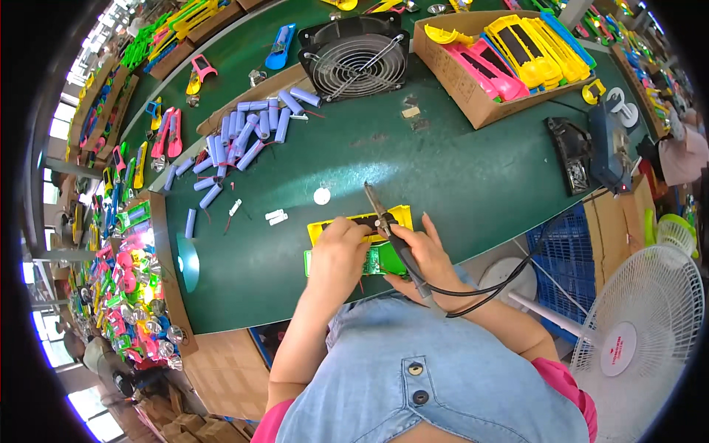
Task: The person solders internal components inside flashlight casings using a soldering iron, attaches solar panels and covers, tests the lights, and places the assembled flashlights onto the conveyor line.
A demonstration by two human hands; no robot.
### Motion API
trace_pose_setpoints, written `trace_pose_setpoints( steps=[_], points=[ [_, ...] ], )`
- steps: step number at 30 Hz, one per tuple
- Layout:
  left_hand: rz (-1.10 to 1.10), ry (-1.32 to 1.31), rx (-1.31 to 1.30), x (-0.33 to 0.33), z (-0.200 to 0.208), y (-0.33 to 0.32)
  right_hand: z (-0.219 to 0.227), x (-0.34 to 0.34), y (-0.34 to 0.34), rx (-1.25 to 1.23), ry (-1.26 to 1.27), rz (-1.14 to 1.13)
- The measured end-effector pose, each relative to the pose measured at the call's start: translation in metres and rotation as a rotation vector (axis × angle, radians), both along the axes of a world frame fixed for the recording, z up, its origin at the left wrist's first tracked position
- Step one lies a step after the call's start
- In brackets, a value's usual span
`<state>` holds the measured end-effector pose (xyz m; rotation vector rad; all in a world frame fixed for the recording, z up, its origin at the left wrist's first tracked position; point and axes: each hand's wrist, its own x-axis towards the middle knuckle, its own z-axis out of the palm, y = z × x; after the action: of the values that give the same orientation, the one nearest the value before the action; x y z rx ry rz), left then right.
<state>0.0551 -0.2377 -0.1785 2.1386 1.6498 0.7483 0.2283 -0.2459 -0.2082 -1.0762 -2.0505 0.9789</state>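
My right hand (427,257) is closed round the dark handle of a soldering iron (402,251), whose metal tip points up and away over the bench. Below the iron lies a yellow plastic casing (401,215) with a dark strip inside. My left hand (337,255) bends over the casing's left half, its fingers pinched together at the dark strip; what they hold is hidden. Nearer to me, under both hands, is a green plastic casing (391,260) with a green circuit board (371,260) in it. A thin red wire shows beside it.
Several purple cylindrical batteries (240,133) are piled at the back left. A metal-grilled fan (354,66) stands at the back, beside a cardboard box (473,103) of coloured casings. A blue-grey box-shaped unit (609,151) sits right. The iron's black cable (509,279) loops rightward. White connectors (276,216) lie left.
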Motion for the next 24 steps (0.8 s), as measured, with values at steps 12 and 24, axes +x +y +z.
trace_pose_setpoints(
  steps=[12, 24],
  points=[
    [-0.193, -0.004, 0.311, -0.010, -0.031, -0.029, 0.018, 0.015, 0.030, 0.056, -0.040, -0.006],
    [0.168, -0.193, 0.163, 0.012, -0.021, -0.035, 0.004, 0.050, -0.028, 0.251, 0.051, -0.141]
  ],
)
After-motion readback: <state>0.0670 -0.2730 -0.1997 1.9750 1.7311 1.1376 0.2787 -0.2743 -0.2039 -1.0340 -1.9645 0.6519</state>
